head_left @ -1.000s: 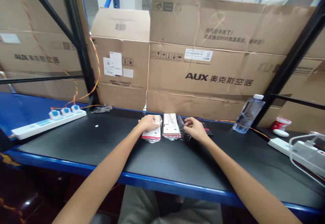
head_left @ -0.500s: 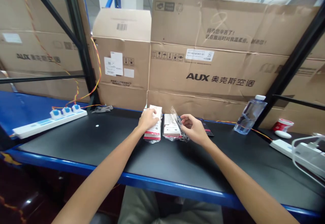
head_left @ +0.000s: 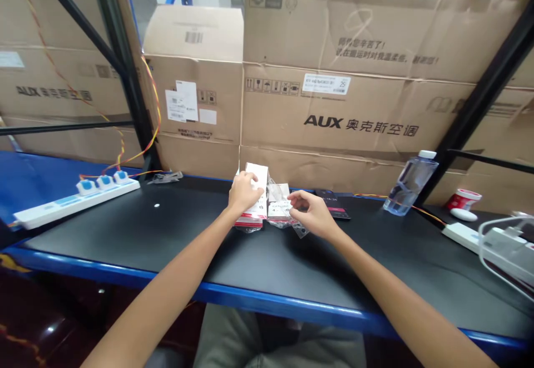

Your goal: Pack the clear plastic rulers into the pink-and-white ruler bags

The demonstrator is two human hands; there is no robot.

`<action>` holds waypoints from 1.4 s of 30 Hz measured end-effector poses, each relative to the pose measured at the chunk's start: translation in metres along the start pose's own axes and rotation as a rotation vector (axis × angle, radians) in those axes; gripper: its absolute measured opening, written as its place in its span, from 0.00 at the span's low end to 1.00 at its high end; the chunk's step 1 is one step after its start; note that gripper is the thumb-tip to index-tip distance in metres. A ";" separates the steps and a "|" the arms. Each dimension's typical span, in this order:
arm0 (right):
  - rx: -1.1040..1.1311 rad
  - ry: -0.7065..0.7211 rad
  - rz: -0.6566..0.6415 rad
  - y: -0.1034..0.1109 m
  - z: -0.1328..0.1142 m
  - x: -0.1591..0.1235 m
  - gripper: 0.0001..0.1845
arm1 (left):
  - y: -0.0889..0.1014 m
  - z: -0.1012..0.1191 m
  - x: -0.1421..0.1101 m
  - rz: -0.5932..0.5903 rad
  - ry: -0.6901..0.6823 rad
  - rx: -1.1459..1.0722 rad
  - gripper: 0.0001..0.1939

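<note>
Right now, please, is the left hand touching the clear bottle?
No, the left hand holds a white card; the bottle stands beyond the right hand.

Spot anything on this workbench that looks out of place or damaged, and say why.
Crumpled clear plastic lies near the left power strip like litter; a small white disc sits alone on the black tabletop, apart from everything else. No spill shows.

The left hand grips a white pack with red edging, tilted up on the bench. At its four o'clock, the right hand holds clear plastic wrapping by a second white pack. A water bottle stands toward three o'clock, a power strip toward nine, AUX cartons toward twelve.
</note>
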State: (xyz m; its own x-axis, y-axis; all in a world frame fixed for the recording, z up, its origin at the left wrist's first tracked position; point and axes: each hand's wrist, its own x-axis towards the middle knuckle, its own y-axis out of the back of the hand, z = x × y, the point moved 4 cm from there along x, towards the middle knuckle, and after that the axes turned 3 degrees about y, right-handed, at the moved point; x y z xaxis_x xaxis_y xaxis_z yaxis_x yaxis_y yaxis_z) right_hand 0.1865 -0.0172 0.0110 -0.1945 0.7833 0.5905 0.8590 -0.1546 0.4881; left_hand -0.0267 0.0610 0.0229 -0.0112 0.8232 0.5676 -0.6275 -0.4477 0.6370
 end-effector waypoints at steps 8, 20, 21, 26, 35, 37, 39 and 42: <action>0.015 -0.027 -0.003 -0.002 0.003 0.000 0.15 | 0.005 0.002 0.005 0.023 -0.015 -0.090 0.09; 0.069 -0.109 0.013 -0.001 0.014 0.002 0.13 | 0.009 0.014 0.003 0.040 -0.166 -0.207 0.09; 0.059 -0.105 0.020 -0.001 0.015 0.002 0.13 | 0.009 0.015 0.002 0.034 -0.183 -0.211 0.10; 0.006 -0.086 0.061 0.001 0.014 0.002 0.13 | 0.007 0.021 -0.001 -0.035 -0.271 -0.237 0.11; 0.069 -0.188 0.090 -0.002 0.023 0.000 0.14 | 0.003 0.037 -0.017 -0.177 -0.391 -0.278 0.15; 0.103 -0.210 0.080 -0.004 0.024 -0.001 0.14 | 0.002 0.039 -0.017 -0.181 -0.395 -0.283 0.15; 0.139 -0.230 0.068 -0.006 0.024 -0.002 0.14 | 0.002 0.039 -0.017 -0.173 -0.389 -0.288 0.14; 0.209 -0.264 0.041 -0.008 0.023 -0.002 0.15 | 0.001 0.038 -0.017 -0.161 -0.378 -0.294 0.14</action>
State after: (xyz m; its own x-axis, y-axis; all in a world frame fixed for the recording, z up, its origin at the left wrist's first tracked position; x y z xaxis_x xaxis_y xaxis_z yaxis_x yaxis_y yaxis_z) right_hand 0.1908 -0.0038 -0.0087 -0.0522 0.9121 0.4067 0.9474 -0.0836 0.3090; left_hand 0.0024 0.0332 0.0343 0.3529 0.6652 0.6580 -0.7913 -0.1630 0.5892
